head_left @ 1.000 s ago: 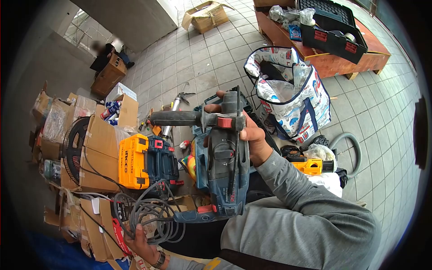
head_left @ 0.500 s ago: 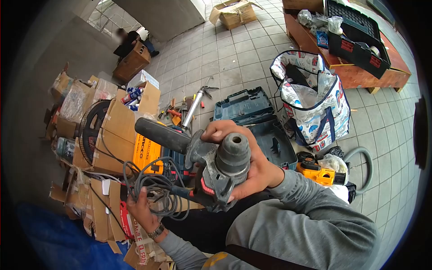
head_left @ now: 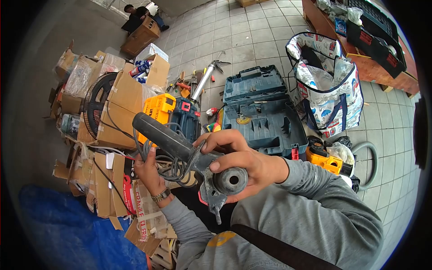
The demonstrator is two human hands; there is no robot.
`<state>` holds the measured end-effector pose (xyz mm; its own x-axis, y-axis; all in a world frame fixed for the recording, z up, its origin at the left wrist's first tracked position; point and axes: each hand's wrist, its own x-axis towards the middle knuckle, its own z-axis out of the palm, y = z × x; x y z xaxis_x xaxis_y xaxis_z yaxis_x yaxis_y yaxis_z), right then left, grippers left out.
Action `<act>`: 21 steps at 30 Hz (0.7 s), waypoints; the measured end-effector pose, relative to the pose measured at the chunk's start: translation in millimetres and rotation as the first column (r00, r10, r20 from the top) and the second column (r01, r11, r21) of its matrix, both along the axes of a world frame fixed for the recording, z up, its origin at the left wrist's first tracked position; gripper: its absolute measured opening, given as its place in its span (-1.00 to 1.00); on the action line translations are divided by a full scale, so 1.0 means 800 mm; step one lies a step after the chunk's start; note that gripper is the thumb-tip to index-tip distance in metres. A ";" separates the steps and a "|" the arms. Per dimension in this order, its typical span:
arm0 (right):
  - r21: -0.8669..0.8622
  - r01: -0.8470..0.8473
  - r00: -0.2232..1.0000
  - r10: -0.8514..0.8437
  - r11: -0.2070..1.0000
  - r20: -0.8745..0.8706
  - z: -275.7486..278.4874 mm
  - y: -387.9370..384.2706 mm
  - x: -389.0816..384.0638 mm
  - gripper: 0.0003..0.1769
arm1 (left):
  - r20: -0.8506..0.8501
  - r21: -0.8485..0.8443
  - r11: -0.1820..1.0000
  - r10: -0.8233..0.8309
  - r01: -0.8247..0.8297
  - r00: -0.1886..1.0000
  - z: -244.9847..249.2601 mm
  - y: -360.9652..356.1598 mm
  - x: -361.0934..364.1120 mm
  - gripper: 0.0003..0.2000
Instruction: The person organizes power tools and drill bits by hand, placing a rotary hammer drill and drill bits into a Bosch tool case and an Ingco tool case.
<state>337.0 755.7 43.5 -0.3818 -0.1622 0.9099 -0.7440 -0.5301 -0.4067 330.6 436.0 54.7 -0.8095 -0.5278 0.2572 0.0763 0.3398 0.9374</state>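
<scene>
My right hand [head_left: 252, 166] is wrapped round the front of a dusty rotary hammer drill [head_left: 230, 181], just behind its chuck. The chuck points up toward me and has no bit in it. The drill's black side handle [head_left: 164, 136] sticks out to the upper left. Loops of grey power cord [head_left: 180, 173] are gathered in my left hand [head_left: 150, 173], whose fingers are closed on them. Beyond the drill, an open blue-green tool case [head_left: 274, 123] lies on the floor, its moulded hollows showing.
Cardboard boxes [head_left: 121, 108] crowd the left side. A caulking gun [head_left: 204, 81] and hand tools lie beyond yellow and blue cases [head_left: 157, 110]. At right stand a patterned bag [head_left: 333, 99], a yellow power tool [head_left: 324, 162] and a grey hose [head_left: 374, 164]. Another person [head_left: 141, 13] sits far back.
The drill has tipped so its chuck faces me more directly and sits lower. My left hand has risen slightly with the cord. The view has shifted, showing more of the open case.
</scene>
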 end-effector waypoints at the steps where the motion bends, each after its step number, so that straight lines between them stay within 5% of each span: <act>1: 0.001 -0.001 1.000 0.001 1.000 0.007 -0.002 -0.001 0.001 -0.10 | 0.007 0.001 1.000 0.001 -0.001 1.000 -0.002 0.001 -0.001 -0.93; 17: 0.073 -0.043 0.999 0.046 0.996 -0.027 -0.013 -0.050 -0.001 -0.40 | -0.047 0.027 0.999 -0.030 0.031 0.998 -0.015 0.015 -0.027 -0.97; 20: 0.141 -0.056 0.998 0.060 0.989 -0.028 -0.019 -0.086 0.003 -0.30 | 0.333 0.114 0.991 -0.098 0.064 0.938 -0.013 -0.013 -0.027 -0.87; 21: 0.152 -0.057 0.998 0.058 0.987 -0.003 -0.025 -0.101 0.005 -0.23 | 0.304 0.178 0.960 -0.262 0.216 0.916 -0.008 -0.003 -0.026 -0.82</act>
